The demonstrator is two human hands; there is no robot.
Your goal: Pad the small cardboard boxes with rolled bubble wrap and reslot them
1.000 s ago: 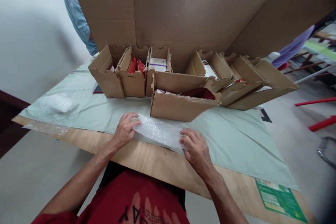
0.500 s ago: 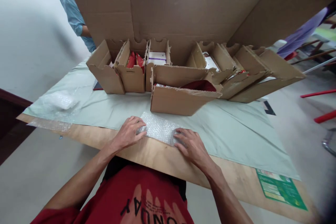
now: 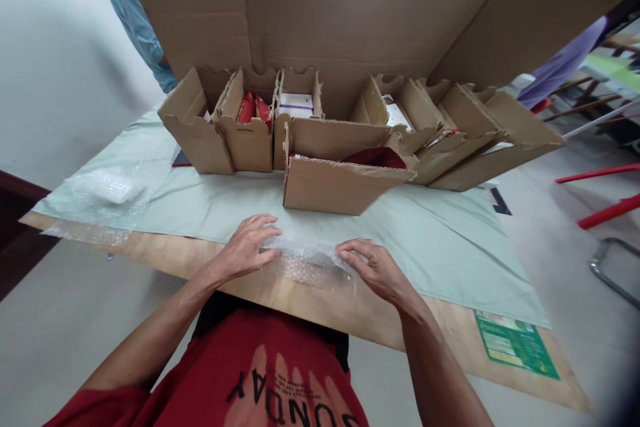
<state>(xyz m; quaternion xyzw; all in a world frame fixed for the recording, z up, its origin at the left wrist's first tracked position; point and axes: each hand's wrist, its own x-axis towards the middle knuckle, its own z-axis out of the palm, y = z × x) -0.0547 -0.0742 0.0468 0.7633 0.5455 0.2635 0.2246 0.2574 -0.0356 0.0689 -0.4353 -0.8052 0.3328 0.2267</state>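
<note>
A clear sheet of bubble wrap lies between my hands at the table's front edge, its near part lapping over the bare wood. My left hand has its thumb and fingers closed about the left end of the sheet. At the other end, my right hand pinches the wrap's upper corner between thumb and fingers and raises it slightly. Just beyond the wrap stands an open cardboard bin with something dark red inside.
Several cardboard bins line the back, holding red packets and white boxes. A tall cardboard panel rises behind them. More bubble wrap lies at left. A green printed sheet is at front right. Someone's blue sleeve shows.
My right hand has gone from lying over the bubble wrap to pinching its corner. The sheet has shifted toward me and bends up. My left hand stays nearly in place.
</note>
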